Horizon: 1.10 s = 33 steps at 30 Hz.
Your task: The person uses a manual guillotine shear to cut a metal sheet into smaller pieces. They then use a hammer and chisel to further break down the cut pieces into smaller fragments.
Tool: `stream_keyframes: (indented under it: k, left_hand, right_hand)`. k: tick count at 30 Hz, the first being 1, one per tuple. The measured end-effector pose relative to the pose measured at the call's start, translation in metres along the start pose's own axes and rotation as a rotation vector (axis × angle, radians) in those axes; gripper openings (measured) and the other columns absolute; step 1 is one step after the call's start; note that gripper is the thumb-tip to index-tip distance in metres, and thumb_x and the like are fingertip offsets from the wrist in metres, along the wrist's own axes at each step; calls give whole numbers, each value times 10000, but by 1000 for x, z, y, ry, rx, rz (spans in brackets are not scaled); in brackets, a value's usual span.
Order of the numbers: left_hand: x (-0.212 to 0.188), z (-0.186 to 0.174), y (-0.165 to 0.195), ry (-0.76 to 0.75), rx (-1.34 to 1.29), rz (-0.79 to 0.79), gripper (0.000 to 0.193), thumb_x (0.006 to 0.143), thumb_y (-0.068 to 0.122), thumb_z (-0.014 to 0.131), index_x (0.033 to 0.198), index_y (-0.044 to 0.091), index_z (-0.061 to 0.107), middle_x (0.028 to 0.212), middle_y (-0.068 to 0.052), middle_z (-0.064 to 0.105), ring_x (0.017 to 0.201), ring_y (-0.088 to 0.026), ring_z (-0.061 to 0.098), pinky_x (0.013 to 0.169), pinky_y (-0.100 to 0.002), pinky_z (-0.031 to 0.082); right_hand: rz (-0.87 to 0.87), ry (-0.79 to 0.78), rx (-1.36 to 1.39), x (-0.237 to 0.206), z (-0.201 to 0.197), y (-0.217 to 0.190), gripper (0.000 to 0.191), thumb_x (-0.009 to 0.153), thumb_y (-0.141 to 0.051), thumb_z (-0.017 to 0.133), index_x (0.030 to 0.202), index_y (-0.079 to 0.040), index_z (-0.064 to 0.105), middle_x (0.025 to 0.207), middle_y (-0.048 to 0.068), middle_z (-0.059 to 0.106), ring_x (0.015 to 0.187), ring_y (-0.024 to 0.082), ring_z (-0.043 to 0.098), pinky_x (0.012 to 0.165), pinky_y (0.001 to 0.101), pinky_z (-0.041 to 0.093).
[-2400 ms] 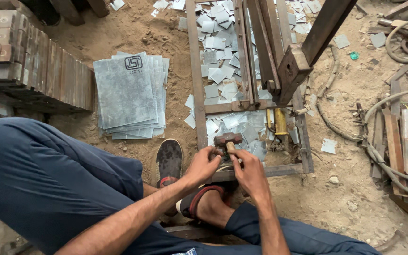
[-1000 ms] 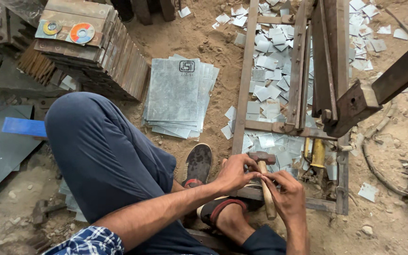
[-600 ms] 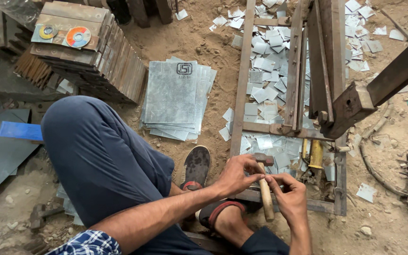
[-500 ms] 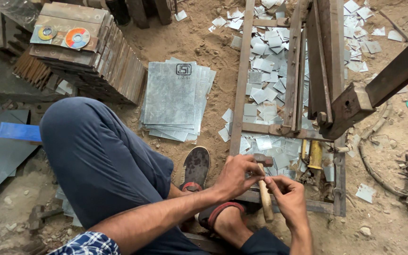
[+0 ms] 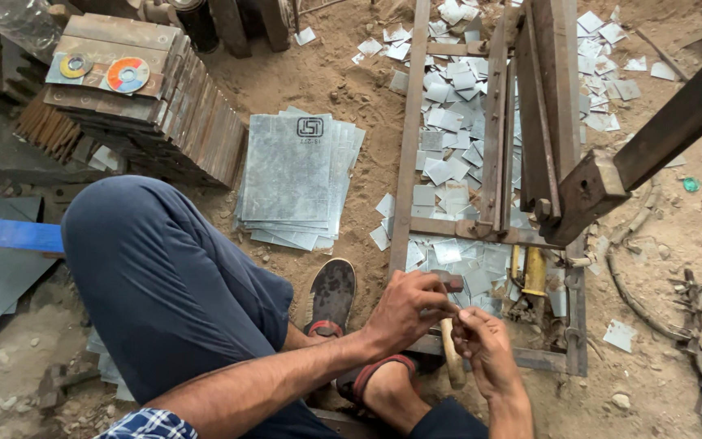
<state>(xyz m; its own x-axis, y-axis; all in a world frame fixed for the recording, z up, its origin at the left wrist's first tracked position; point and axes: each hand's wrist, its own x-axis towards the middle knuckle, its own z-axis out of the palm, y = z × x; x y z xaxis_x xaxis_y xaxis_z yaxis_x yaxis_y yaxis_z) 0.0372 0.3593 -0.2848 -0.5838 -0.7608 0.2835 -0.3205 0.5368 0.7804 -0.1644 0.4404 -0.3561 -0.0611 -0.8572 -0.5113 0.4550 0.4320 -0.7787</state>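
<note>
Both hands' fingers point(image 5: 440, 307) pinch together above the hammer point(image 5: 450, 345).

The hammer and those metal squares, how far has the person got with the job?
Done: many small cut metal squares already lie scattered in the sand inside the metal frame. In hand: the left hand and right hand meet at a wooden-handled hammer, pinching something too small to tell. Left: a stack of big grey sheets lies uncut beside the frame.
</note>
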Motion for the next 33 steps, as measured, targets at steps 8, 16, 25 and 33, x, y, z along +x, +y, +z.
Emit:
stream_keyframes:
  k: [8, 16, 25, 33]
  left_hand:
    - [1, 7, -1, 81, 72, -63, 96, 893, 236, 789, 939, 152, 796, 904, -3, 689, 860, -186, 629, 786, -383, 440]
    - [-3, 23, -31, 157, -342, -694, 228, 876, 252, 787, 1003, 64, 808, 845, -89, 791, 692, -155, 679, 645, -321, 548]
    - [-14, 39, -39, 75, -384, -565, 265, 902, 272, 748, 1017, 38, 795, 937, -109, 783, 804, -174, 731, 718, -332, 572]
    - [-22, 54, -53, -103, -462, -666, 313, 915, 298, 735, 1022, 10, 794, 892, -110, 807, 806, -134, 724, 727, -321, 570]
  right_hand:
    - [-115, 273, -342, 9, -14, 6, 255, 980, -267, 592, 844, -61, 656, 700, 47, 634, 597, 131, 579, 540, 274, 463]
    - [-338, 224, -1089, -9, 21, 0, 289, 942, -308, 658, 1017, -39, 731, 793, 199, 696, 688, 356, 692, 623, 455, 530]
    - [-575, 204, -1036, -34, 58, -46, 282, 914, -170, 730, 1174, -63, 734, 987, 116, 735, 716, 240, 692, 624, 353, 538]
    - [-647, 225, -960, -36, 55, -46, 236, 842, -118, 806, 1060, -56, 739, 913, 67, 713, 636, 150, 643, 539, 300, 495]
